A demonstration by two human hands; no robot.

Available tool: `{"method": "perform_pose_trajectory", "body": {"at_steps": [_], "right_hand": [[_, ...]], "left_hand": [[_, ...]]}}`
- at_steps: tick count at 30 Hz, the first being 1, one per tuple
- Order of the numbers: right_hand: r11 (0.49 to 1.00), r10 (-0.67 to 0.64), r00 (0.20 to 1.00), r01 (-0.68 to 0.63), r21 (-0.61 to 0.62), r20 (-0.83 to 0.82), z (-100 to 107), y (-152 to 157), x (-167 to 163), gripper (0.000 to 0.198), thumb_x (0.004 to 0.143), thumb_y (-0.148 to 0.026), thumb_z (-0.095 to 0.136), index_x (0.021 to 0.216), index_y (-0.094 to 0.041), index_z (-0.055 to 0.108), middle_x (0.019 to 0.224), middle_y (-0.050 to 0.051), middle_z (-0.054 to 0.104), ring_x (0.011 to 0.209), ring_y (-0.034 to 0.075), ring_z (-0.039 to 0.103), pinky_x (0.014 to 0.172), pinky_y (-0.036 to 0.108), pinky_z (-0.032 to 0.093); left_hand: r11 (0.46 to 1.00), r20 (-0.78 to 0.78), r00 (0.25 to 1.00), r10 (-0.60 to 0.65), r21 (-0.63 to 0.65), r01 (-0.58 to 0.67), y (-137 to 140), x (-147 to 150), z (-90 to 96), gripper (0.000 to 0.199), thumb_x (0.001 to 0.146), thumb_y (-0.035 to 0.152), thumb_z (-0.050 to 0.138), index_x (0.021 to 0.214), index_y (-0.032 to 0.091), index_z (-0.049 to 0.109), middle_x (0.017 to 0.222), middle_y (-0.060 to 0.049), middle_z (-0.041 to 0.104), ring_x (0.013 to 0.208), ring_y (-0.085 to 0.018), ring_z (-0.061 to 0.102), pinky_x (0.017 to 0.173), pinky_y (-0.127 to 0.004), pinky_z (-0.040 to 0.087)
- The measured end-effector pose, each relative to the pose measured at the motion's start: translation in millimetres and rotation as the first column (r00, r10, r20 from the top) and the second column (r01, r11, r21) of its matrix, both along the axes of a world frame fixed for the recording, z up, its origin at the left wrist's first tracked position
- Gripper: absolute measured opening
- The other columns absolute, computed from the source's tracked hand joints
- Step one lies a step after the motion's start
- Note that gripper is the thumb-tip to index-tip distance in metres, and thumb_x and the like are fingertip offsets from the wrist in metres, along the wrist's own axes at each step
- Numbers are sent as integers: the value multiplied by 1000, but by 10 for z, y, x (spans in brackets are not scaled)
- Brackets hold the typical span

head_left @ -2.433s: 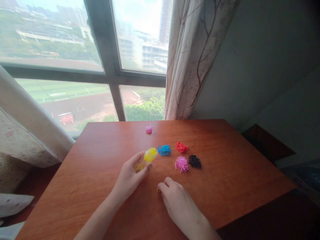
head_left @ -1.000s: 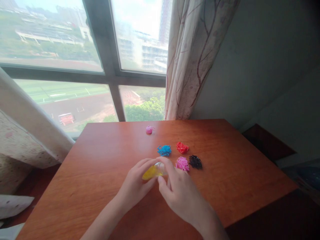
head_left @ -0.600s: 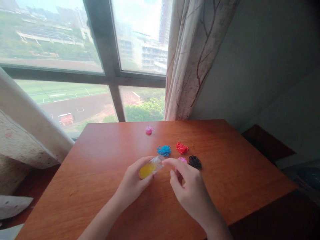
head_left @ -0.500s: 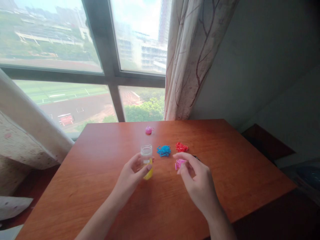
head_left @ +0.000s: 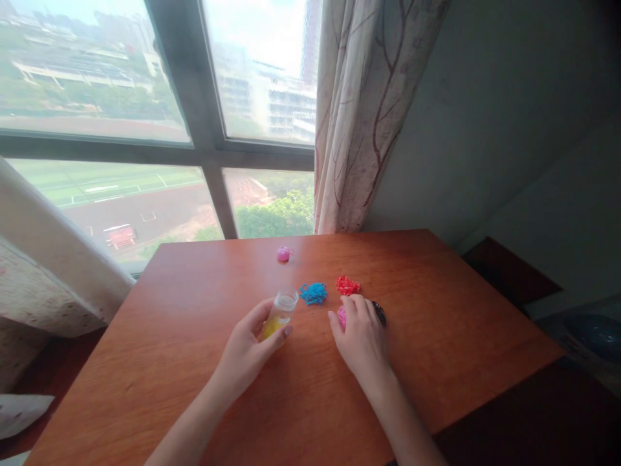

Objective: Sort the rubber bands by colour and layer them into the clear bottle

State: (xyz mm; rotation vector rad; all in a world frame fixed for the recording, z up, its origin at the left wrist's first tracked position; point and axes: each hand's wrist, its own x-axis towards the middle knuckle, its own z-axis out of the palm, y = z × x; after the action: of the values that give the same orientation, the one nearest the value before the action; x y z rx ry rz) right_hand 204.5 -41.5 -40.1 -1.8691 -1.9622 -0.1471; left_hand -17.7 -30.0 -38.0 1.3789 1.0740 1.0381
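My left hand (head_left: 255, 338) is wrapped round a clear jar (head_left: 287, 299) with an open mouth and yellow stuff in its lower part. The jar leans a little to the right. My right hand (head_left: 361, 330) reaches palm down over a small pile of pink strands (head_left: 342, 316), thumb apart from the fingers. Its fingertips hide part of that pile, so contact with it is hard to make out. Just behind lies a pile of red strands (head_left: 348, 285), and to the left of it a pile of blue strands (head_left: 314, 293). A black pile (head_left: 379, 314) shows partly beside my right fingers.
A round pink object (head_left: 283, 254) with thin strands lies near the far edge of the wooden table (head_left: 204, 291). Behind the table are a window (head_left: 204, 155) and a patterned curtain (head_left: 359, 129).
My right hand has turned palm down and lowered over the pink pile, uncovering more of the black pile. The jar in my left hand has tilted to the right. The view has shifted slightly.
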Motion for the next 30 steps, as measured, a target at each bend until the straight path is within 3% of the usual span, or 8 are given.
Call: {"method": "perform_pose_trajectory", "body": {"at_steps": [6, 18, 23, 30], "right_hand": [[992, -68, 990, 80, -100, 121, -2, 72, -72, 25, 92, -39, 59, 104, -17, 61, 102, 12, 59, 96, 27, 54, 81, 38, 44], [987, -105, 972, 127, -95, 210, -135, 107, -101, 19, 93, -38, 57, 94, -19, 59, 101, 10, 57, 95, 26, 53, 76, 34, 45], [990, -76, 979, 97, -104, 188, -223, 93, -129, 11, 97, -29, 53, 92, -20, 58, 95, 8, 59, 88, 22, 56, 64, 28, 42], [990, 7, 1000, -8, -139, -5, -304, 123, -112, 16, 99, -22, 52, 84, -20, 58, 85, 6, 63, 76, 17, 61, 59, 24, 37]], "left_hand": [[1000, -8, 1000, -5, 3, 5, 3, 0, -11, 42, 83, 36, 70, 119, 19, 59, 122, -9, 69, 111, -23, 64, 97, -32, 49], [999, -81, 995, -50, 10, 51, -23, -7, 0, 49, 84, 38, 68, 128, 19, 58, 126, -9, 67, 114, -24, 63, 103, -36, 47], [999, -82, 995, -50, 8, 50, -28, 22, 40, 51, 83, 39, 69, 128, 19, 58, 124, -10, 68, 114, -26, 63, 104, -39, 47], [998, -97, 993, -60, 20, 62, -30, 31, 30, 50, 83, 38, 68, 129, 20, 58, 123, -9, 68, 112, -25, 64, 101, -37, 49]]}}
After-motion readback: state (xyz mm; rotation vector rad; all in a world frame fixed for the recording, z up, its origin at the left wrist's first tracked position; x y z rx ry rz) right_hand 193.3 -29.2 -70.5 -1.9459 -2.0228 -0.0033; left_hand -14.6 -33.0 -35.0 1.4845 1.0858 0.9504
